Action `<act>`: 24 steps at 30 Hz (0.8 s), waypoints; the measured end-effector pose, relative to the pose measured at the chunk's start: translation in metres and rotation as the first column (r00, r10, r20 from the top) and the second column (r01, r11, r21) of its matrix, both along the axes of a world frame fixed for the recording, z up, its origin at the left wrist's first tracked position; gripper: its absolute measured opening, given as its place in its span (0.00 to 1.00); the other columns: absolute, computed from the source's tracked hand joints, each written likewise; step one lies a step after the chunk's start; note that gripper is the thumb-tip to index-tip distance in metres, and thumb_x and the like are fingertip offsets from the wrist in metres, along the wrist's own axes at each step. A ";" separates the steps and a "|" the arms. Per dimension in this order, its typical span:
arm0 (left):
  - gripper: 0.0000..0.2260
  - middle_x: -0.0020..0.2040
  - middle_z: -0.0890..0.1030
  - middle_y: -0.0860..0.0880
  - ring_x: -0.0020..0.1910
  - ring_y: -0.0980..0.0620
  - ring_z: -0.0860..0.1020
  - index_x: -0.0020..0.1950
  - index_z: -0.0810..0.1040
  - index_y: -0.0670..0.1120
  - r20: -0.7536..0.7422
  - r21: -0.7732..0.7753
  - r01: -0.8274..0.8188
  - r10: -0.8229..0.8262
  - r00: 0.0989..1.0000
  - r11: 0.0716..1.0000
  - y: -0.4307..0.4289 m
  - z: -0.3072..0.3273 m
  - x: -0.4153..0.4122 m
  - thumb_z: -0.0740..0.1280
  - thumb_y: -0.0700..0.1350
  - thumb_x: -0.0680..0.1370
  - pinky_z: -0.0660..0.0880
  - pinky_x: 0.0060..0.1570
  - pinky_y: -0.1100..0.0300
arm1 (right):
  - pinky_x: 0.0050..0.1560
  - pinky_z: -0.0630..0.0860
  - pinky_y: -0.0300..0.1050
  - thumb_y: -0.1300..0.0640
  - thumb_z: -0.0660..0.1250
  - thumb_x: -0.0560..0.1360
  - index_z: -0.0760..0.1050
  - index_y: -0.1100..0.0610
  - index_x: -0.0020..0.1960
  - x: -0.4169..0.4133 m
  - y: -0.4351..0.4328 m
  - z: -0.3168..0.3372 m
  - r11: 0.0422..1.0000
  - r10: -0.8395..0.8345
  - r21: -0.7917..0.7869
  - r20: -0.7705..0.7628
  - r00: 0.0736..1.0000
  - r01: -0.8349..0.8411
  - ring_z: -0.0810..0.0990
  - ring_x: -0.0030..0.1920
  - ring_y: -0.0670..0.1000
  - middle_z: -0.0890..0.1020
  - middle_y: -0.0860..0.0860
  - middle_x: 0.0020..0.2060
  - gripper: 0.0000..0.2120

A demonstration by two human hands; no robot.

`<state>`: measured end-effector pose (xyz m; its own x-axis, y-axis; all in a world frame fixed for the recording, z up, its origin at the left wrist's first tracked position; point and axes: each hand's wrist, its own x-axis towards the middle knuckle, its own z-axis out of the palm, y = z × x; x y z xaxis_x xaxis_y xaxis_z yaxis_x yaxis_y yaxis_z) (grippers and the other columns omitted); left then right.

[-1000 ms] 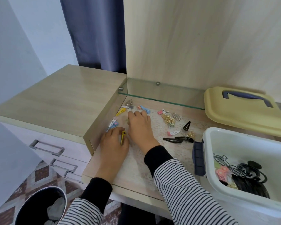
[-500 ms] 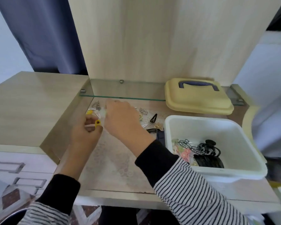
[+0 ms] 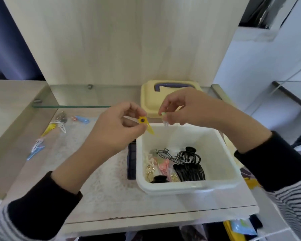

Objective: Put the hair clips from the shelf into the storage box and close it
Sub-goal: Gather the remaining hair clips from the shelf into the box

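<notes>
The white storage box (image 3: 221, 143) stands open on the shelf, holding black claw clips (image 3: 188, 162), pink and gold clips. My left hand (image 3: 115, 131) pinches a yellow flower hair clip (image 3: 147, 125) over the box's left rim. My right hand (image 3: 186, 106) pinches a small pale green and white clip (image 3: 164, 117) above the box's far rim. Several loose clips (image 3: 57, 124) in yellow, white and blue lie on the shelf at the left. The pale yellow lid (image 3: 149, 100) with a dark handle lies behind the box, partly hidden by my right hand.
A glass shelf (image 3: 68, 98) runs along the back above the clips. A dark blue latch (image 3: 131, 160) hangs on the box's left side. A lace mat (image 3: 97, 181) covers the shelf. A wooden panel rises behind; a cabinet top lies at the left.
Both hands have lifted off the shelf's left side and travelled right, each carrying a clip, and now hover over the box. The view has turned right with them.
</notes>
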<state>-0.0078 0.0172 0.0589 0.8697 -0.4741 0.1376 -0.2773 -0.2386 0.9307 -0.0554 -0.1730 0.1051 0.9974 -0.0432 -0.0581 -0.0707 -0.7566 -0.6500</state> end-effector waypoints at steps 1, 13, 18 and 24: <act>0.09 0.45 0.82 0.54 0.36 0.58 0.82 0.42 0.79 0.53 -0.002 0.052 0.035 -0.035 0.999 0.998 -0.008 0.000 -0.002 0.73 0.39 0.71 0.77 0.37 0.64 | 0.42 0.79 0.45 0.60 0.70 0.72 0.81 0.54 0.45 -0.003 -0.009 -0.002 1.000 0.003 -0.008 -0.029 1.000 -0.003 0.79 0.37 0.47 0.84 0.52 0.39 0.03; 0.08 0.42 0.81 0.56 0.36 0.61 0.82 0.42 0.78 0.54 -0.030 0.463 0.267 -0.286 0.958 0.845 -0.054 -0.013 -0.001 0.75 0.43 0.71 0.79 0.38 0.64 | 0.38 0.79 0.37 0.56 0.71 0.72 0.80 0.53 0.46 -0.007 -0.042 -0.050 0.993 0.097 -0.040 -0.278 0.956 -0.112 0.80 0.32 0.42 0.85 0.50 0.38 0.03; 0.07 0.42 0.80 0.59 0.39 0.61 0.80 0.41 0.78 0.55 -0.040 0.613 0.285 -0.331 0.943 0.737 -0.063 -0.020 0.001 0.73 0.44 0.72 0.78 0.45 0.61 | 0.46 0.81 0.48 0.57 0.70 0.72 0.79 0.54 0.47 -0.005 -0.043 -0.064 0.989 0.113 -0.054 -0.348 0.931 -0.141 0.83 0.37 0.52 0.85 0.50 0.36 0.04; 0.09 0.42 0.80 0.57 0.41 0.61 0.77 0.41 0.78 0.55 -0.007 0.703 0.266 -0.368 0.930 0.659 -0.068 -0.026 0.001 0.70 0.40 0.71 0.78 0.45 0.60 | 0.42 0.74 0.38 0.57 0.72 0.71 0.76 0.47 0.39 -0.001 -0.036 -0.078 0.982 0.131 -0.082 -0.350 0.927 -0.170 0.76 0.35 0.39 0.78 0.42 0.35 0.07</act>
